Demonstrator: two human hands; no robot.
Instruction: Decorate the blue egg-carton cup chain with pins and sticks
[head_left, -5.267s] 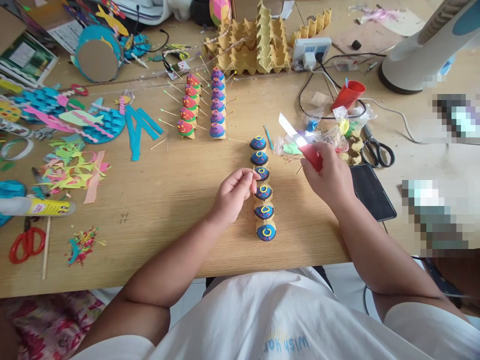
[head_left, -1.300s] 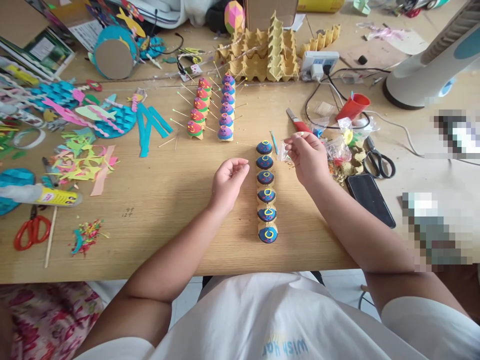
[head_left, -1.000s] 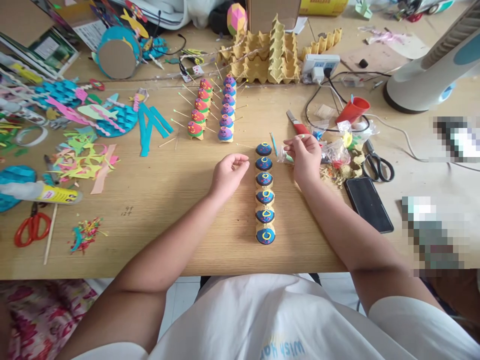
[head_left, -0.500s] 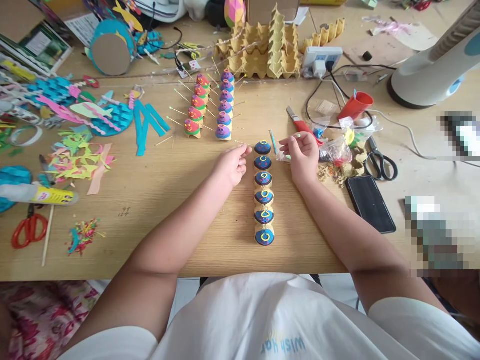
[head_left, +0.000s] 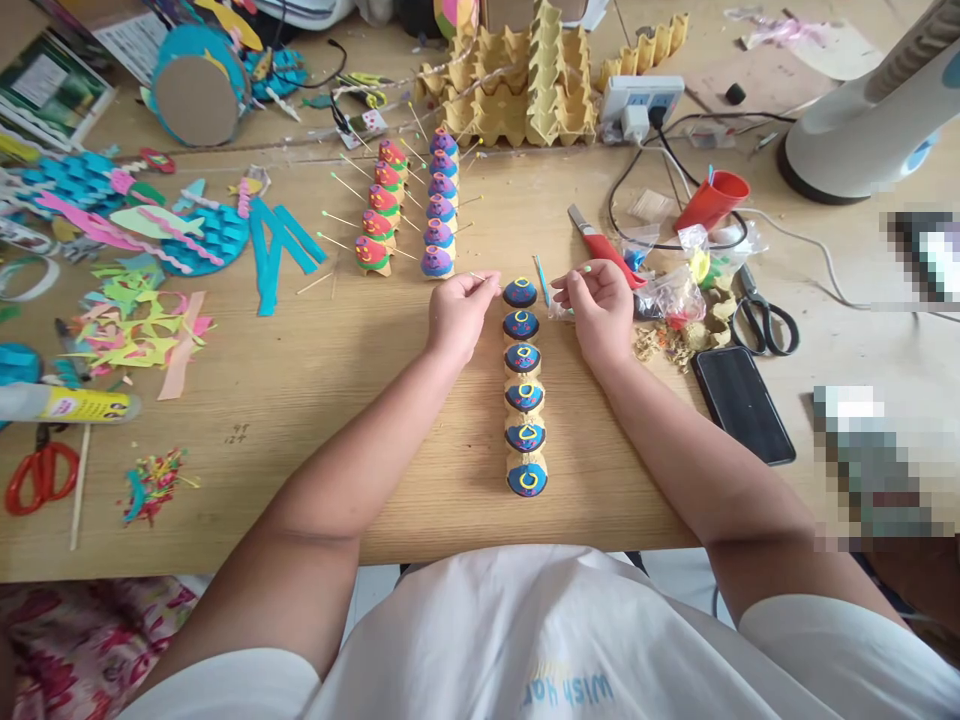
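Note:
A strip of egg-carton cups [head_left: 523,398] topped with blue clay and yellow rings runs away from me at the middle of the table. Just left of its far end is my left hand [head_left: 463,308], thumb and forefinger pinched on a thin stick whose tip barely shows. On the other side, my right hand [head_left: 600,305] has its fingers curled; whether it holds anything is too small to tell. A thin blue tool [head_left: 542,280] lies between the strip and my right hand. Farther off stand a red-green strip [head_left: 380,208] and a purple strip [head_left: 440,205], both with thin sticks poking out.
Behind are egg cartons [head_left: 510,90] and a power strip [head_left: 643,97]. A red knife [head_left: 604,250], red cup [head_left: 712,200], black scissors [head_left: 765,320] and phone [head_left: 744,405] lie right. Paper scraps [head_left: 142,320] and red-handled scissors [head_left: 43,478] lie left.
The view has shifted slightly, so most table items appear farther left. My left hand's fingers have closed into a tighter pinch and turned a little. My right hand has hardly moved.

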